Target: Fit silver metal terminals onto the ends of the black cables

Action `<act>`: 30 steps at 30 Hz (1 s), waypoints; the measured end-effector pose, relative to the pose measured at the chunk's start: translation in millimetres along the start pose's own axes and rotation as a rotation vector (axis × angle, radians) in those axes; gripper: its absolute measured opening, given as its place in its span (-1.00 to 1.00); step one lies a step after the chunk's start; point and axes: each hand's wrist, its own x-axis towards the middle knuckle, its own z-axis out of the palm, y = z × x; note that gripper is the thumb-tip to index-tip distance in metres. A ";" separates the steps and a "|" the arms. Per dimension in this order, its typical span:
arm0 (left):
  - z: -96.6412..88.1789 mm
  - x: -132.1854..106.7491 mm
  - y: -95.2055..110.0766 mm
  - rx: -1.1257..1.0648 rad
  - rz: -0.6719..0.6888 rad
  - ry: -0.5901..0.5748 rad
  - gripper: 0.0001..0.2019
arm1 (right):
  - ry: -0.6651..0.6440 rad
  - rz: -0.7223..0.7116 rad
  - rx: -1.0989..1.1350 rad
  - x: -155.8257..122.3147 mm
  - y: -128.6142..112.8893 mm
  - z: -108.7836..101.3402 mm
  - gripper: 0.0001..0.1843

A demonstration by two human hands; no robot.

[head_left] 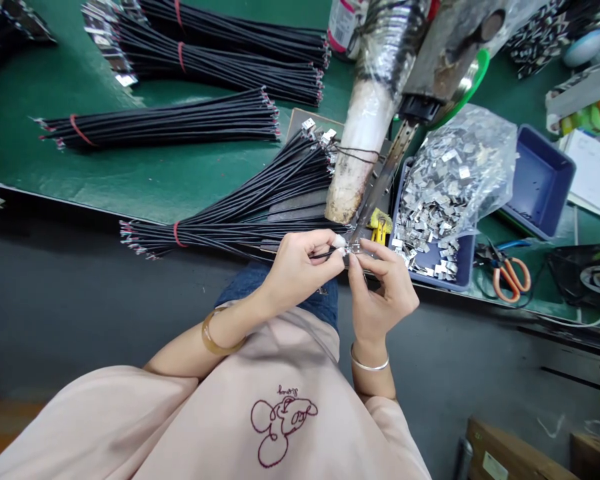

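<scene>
My left hand (300, 267) is closed in a pinch on the end of a black cable (321, 254), with white covers on its fingertips. Against that cable end, my right hand (384, 283) pinches a small silver metal connector (353, 247), its details too small to make out. To the left fans a bundle of black cables (230, 207), tied by a red band near its stripped ends. Just above the hands, a white tube (355, 147) wrapped in clear plastic points down beside a narrow metal bar (387, 173). A yellow object (379, 228) lies close to my right hand.
Tied bundles of black cables (170, 123) lie across the green table (40, 167). On the right, a blue tray (463, 279) holds loose metal pieces (430, 213) partly under a plastic bag. Beyond are another blue tray (545, 180) and orange-handled scissors (513, 280) near the table edge.
</scene>
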 end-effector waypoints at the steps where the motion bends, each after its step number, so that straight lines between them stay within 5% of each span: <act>1: 0.1 0.0 -0.1 0.002 0.011 0.008 -0.87 | 0.004 -0.005 -0.004 0.9 -0.7 0.2 -0.84; 30: -0.6 2.0 4.2 -0.016 0.024 -0.006 -0.87 | -0.019 0.008 0.026 1.4 -2.7 -2.4 -0.83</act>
